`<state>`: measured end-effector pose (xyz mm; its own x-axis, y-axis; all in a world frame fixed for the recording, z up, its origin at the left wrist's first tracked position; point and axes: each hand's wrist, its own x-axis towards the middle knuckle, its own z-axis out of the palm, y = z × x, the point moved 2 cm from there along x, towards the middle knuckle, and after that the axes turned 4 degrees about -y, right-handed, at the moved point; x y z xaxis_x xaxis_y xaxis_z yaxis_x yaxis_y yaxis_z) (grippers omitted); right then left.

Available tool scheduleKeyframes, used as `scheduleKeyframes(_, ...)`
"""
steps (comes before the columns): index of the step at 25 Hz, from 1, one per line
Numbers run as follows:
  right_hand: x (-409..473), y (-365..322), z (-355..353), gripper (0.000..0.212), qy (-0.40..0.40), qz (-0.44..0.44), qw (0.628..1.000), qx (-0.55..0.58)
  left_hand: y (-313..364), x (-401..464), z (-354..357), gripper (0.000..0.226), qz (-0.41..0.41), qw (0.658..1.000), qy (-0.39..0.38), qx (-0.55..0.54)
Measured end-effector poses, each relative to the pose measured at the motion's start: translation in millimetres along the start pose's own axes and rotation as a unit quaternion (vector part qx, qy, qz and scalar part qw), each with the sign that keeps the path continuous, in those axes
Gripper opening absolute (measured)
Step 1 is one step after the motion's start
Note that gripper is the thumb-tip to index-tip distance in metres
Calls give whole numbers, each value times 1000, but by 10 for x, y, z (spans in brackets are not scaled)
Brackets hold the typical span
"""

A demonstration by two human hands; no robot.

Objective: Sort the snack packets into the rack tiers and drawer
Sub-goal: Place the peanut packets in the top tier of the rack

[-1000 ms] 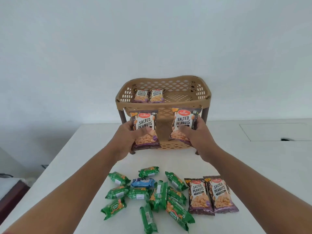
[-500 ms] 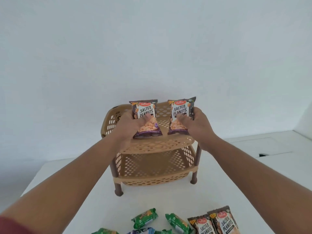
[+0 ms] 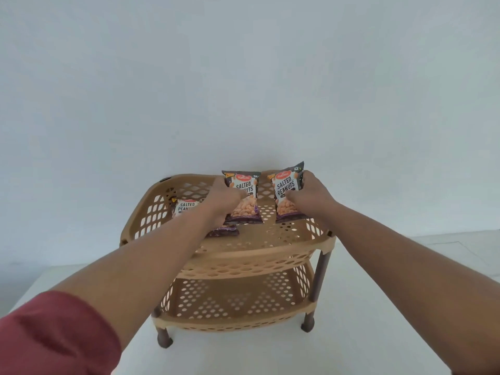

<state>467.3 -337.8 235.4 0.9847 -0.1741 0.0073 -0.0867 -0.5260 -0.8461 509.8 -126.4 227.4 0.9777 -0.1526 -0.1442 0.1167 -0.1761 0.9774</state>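
A tan two-tier plastic rack (image 3: pixel 259 253) with brown legs stands on the white table. My left hand (image 3: pixel 226 200) grips a salted peanuts packet (image 3: pixel 244 209) inside the top tier. My right hand (image 3: pixel 311 197) grips a second salted peanuts packet (image 3: pixel 285 193) beside it, over the right side of the same tier. Another peanuts packet (image 3: pixel 185 208) lies at the tier's left, and my left forearm partly hides a further one (image 3: pixel 224 231). The lower tier (image 3: pixel 232 301) holds nothing that I can see.
The white table (image 3: pixel 243 355) spreads in front of the rack. A plain white wall (image 3: pixel 243 77) rises close behind it. A red sleeve (image 3: pixel 54 336) covers my left upper arm at the bottom left.
Both hands have carried their peanuts packets up from in front of the rack into its top tier. The view has tilted up, so the loose packets on the table are out of frame.
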Motion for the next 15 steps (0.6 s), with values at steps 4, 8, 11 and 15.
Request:
scheduleKeyframes(4,293,2,93,41,-14,-18,994,-110,-52,235,132,79,-1,998,4,60)
scheduleKeyframes(8,393,27,255,88,-57,17,983,-175,-162,391,169,100,12,990,-20,141)
scheduleKeyframes(11,442,66,309,91,-82,42,977,-194,-205,479,176,91,47,967,-29,249)
scheduleKeyframes(15,516,107,294,87,-95,59,976,-189,-217,449,222,68,56,926,-15,373)
